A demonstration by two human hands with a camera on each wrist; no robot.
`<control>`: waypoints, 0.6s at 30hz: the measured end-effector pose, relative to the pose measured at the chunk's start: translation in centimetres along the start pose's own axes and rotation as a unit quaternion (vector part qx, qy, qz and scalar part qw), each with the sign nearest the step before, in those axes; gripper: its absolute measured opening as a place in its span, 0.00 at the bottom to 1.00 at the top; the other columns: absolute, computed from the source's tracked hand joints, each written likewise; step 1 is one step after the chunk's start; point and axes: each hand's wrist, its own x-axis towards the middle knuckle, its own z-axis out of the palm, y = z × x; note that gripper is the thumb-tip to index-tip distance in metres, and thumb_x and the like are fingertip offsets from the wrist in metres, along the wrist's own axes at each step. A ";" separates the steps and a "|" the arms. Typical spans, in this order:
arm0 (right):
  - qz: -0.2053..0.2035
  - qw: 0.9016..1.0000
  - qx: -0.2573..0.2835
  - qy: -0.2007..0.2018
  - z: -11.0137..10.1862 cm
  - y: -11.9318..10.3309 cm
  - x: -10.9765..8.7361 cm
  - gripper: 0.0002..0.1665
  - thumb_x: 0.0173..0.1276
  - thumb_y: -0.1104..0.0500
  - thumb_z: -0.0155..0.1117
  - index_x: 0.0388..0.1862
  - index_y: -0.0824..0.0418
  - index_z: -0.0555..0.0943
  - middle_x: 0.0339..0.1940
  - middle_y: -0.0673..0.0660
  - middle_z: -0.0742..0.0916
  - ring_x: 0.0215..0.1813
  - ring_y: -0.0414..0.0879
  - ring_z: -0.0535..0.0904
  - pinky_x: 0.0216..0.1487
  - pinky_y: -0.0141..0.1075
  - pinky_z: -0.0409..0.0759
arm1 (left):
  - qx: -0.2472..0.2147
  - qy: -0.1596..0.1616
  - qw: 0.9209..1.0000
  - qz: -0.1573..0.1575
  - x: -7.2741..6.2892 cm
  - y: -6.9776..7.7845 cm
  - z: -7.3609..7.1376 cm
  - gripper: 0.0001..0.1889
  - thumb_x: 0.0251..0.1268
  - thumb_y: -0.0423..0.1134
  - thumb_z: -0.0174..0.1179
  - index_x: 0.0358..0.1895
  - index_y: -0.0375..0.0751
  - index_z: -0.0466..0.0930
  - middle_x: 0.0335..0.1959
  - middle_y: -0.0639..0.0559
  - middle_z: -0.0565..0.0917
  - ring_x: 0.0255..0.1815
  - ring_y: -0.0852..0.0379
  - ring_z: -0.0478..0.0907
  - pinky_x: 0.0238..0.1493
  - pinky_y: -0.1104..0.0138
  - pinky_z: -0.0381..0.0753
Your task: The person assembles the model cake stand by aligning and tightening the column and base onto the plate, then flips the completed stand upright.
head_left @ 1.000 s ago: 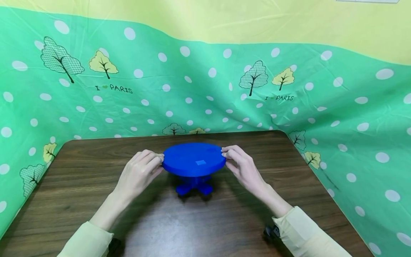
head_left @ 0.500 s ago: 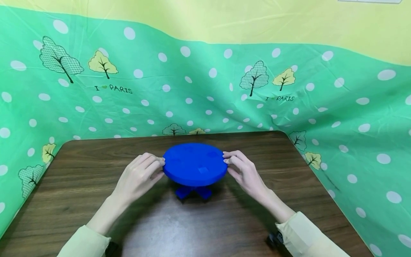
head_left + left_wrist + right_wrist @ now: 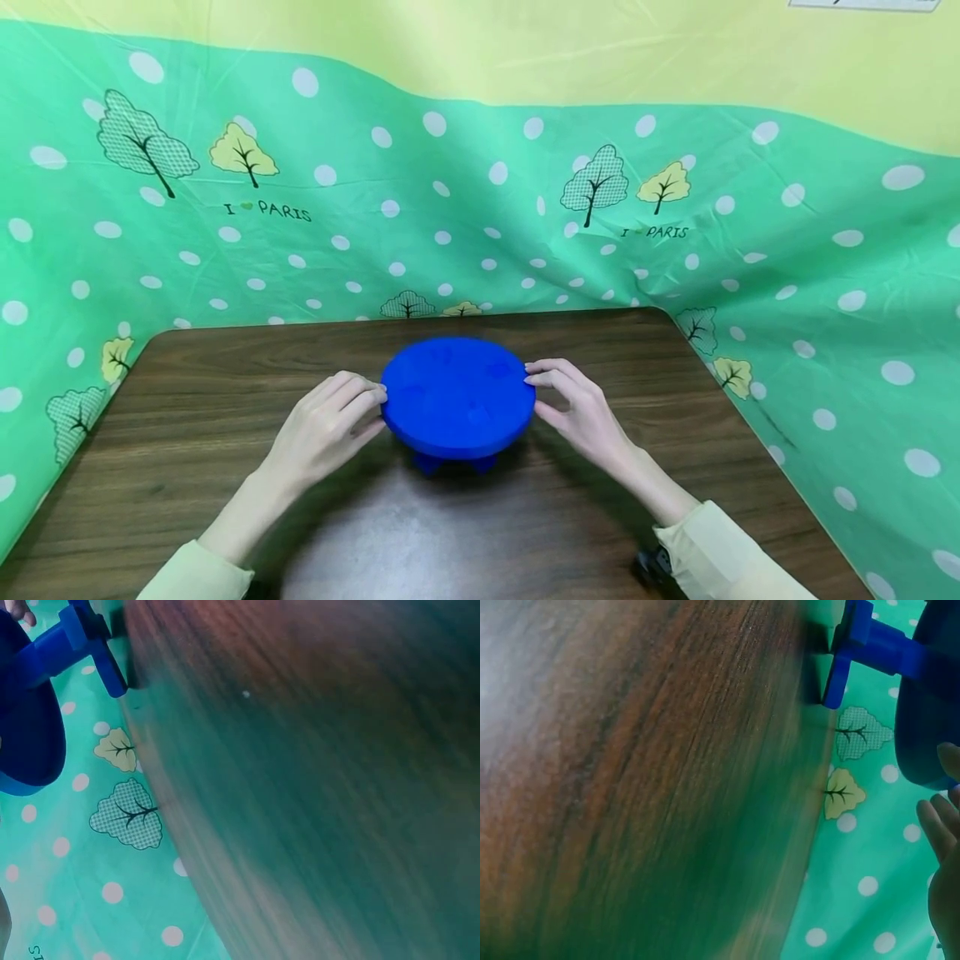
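A small blue round pedestal table (image 3: pixel 459 398) is held between both hands near the middle of the head view. Its top leans toward me, so most of the round face shows, with faint darker patches on it. The left hand (image 3: pixel 330 425) pinches the left rim with thumb and fingers. On the opposite rim, the right hand (image 3: pixel 581 410) grips with its fingertips. Low in the head view, the splayed feet (image 3: pixel 427 463) peek out below the rim. Both wrist views show the underside, with the column (image 3: pixel 885 649) and crossed feet (image 3: pixel 109 667) close to the tabletop.
A brown wood-grain tabletop (image 3: pixel 217 400) lies beneath the hands. Green cloth (image 3: pixel 465 208) with white dots and printed trees hangs behind it and along both sides. A black wrist device (image 3: pixel 654 567) shows at the right cuff.
The blue table has tipped toward me: its round face shows wider and its feet are more hidden. Both hands have moved slightly nearer, still holding the rim.
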 end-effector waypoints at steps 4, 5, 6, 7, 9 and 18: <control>0.002 1.000 0.004 -0.007 0.0 0.1 -0.2 0.21 0.58 0.72 0.76 0.50 0.59 0.85 0.57 0.59 0.87 0.60 0.51 0.83 0.67 0.16 0.71 | 0.005 -0.006 1.000 0.014 -0.3 0.2 0.0 0.13 0.52 0.35 0.70 0.43 0.39 0.86 0.39 0.52 0.87 0.42 0.53 0.82 0.47 0.63 0.83; 0.003 1.000 0.005 -0.011 0.0 0.1 -0.2 0.21 0.58 0.72 0.76 0.50 0.58 0.85 0.58 0.59 0.87 0.60 0.51 0.83 0.67 0.16 0.72 | 0.007 -0.009 1.000 0.017 -0.4 0.2 0.0 0.13 0.52 0.35 0.70 0.43 0.39 0.86 0.39 0.52 0.87 0.42 0.53 0.82 0.47 0.63 0.83; 0.004 1.000 0.005 -0.015 0.0 0.2 -0.3 0.22 0.58 0.72 0.76 0.50 0.58 0.85 0.58 0.59 0.86 0.60 0.50 0.83 0.66 0.16 0.72 | 0.007 -0.012 1.000 0.020 -0.6 0.2 0.0 0.13 0.52 0.35 0.70 0.42 0.39 0.85 0.39 0.52 0.86 0.42 0.53 0.82 0.47 0.63 0.83; 0.006 1.000 0.006 -0.020 0.1 0.2 -0.4 0.23 0.58 0.72 0.77 0.51 0.57 0.85 0.59 0.59 0.86 0.60 0.50 0.83 0.66 0.15 0.72 | 0.008 -0.015 1.000 0.023 -0.7 0.2 0.0 0.12 0.52 0.35 0.70 0.42 0.39 0.85 0.39 0.52 0.86 0.42 0.53 0.82 0.48 0.63 0.83; 0.007 1.000 0.005 -0.028 0.1 0.2 -0.6 0.24 0.56 0.71 0.78 0.52 0.57 0.85 0.59 0.59 0.85 0.60 0.50 0.83 0.65 0.15 0.72 | 0.008 -0.019 0.999 0.029 -0.9 0.2 0.1 0.12 0.52 0.34 0.70 0.41 0.39 0.85 0.39 0.51 0.86 0.42 0.53 0.82 0.47 0.63 0.83; 0.011 0.999 -0.008 -0.040 -0.2 0.5 -0.9 0.28 0.55 0.69 0.81 0.54 0.56 0.83 0.61 0.59 0.84 0.61 0.49 0.82 0.65 0.15 0.72 | 0.006 -0.023 0.999 0.032 -1.0 0.3 0.4 0.11 0.53 0.35 0.70 0.41 0.39 0.85 0.41 0.51 0.86 0.43 0.53 0.82 0.47 0.63 0.83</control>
